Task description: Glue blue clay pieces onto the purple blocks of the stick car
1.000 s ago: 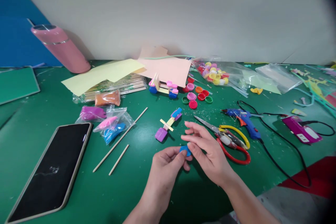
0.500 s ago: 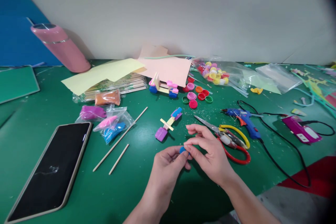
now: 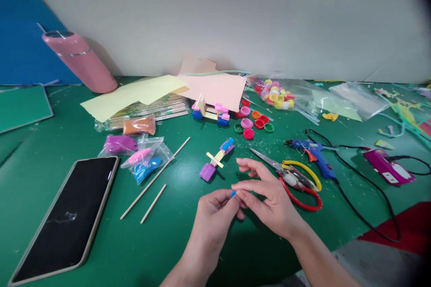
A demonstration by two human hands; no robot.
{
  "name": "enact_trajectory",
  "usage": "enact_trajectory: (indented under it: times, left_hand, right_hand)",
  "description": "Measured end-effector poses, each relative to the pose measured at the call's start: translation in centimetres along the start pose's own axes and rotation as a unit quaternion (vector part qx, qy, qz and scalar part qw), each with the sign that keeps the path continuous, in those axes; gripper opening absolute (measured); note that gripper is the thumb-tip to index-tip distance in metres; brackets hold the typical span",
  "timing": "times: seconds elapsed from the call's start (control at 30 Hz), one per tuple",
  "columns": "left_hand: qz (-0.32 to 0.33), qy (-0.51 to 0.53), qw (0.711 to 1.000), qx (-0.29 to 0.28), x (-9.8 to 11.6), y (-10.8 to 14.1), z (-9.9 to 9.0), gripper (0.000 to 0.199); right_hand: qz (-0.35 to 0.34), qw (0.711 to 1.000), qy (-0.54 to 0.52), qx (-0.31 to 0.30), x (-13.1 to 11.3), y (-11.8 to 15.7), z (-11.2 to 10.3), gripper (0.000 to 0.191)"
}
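Observation:
A small lump of blue clay (image 3: 233, 193) is pinched between the fingertips of both hands, mostly covered by them. My left hand (image 3: 215, 215) is closed on it from the left. My right hand (image 3: 266, 199) presses it from the right with thumb and index finger, its other fingers curved loosely away. Just beyond lies a small stick model (image 3: 215, 159) with purple and blue clay pieces. Close to the right hand are scissors (image 3: 314, 208) with red and yellow handles. A second model (image 3: 210, 113) with blue and pink clay stands farther back.
Bagged clay (image 3: 148, 163), two wooden sticks (image 3: 153, 204) and a phone (image 3: 63, 219) lie left. Bottle caps (image 3: 259, 123) sit behind. A blue glue gun (image 3: 313, 154) with a black cord is right. A pink bottle (image 3: 82, 63) leans against the wall.
My right index finger and thumb have shifted slightly left over the blue clay, so less of it shows. The table things keep their places.

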State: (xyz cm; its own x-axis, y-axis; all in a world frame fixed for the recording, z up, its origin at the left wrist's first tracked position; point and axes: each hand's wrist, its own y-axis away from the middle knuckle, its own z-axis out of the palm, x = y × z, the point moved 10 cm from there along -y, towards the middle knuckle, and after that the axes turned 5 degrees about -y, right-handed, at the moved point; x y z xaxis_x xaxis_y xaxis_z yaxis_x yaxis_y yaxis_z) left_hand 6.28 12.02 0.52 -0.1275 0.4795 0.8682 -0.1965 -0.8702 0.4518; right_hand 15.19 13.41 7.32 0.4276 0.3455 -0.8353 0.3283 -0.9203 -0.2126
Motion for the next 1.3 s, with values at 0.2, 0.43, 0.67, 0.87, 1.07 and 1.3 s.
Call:
enact_trajectory:
  times: [0.2,0.43,0.67,0.87,1.07,1.3]
  left_hand:
    - [0.01,-0.014,1.0,-0.002,0.1,0.2,0.0,0.023]
    - [-0.006,-0.047,0.999,-0.016,-0.2,-0.1,0.3,0.022]
    - [-0.013,-0.022,0.999,-0.024,-0.1,0.1,0.5,0.014]
    - [-0.011,-0.041,0.999,-0.021,-0.1,0.0,0.4,0.012]
    - [-0.005,-0.04,0.999,-0.02,0.1,-0.1,0.5,0.013]
    - [-0.009,0.008,1.0,-0.018,-0.1,-0.2,0.2,0.013]
  right_hand:
    - [0.005,1.0,-0.01,-0.002,-0.1,0.0,0.0,0.018]
    - [0.045,0.997,-0.032,-0.053,0.3,-0.7,0.3,0.012]
    - [0.024,0.998,0.003,-0.058,-0.1,-0.9,-0.2,0.012]
    - [-0.002,0.998,0.034,-0.06,-0.5,-0.8,-0.2,0.011]
    - [-0.032,0.995,0.076,-0.048,-1.3,-0.9,0.1,0.013]
    - [-0.011,1.0,0.018,-0.018,-0.6,-0.6,-0.3,0.023]
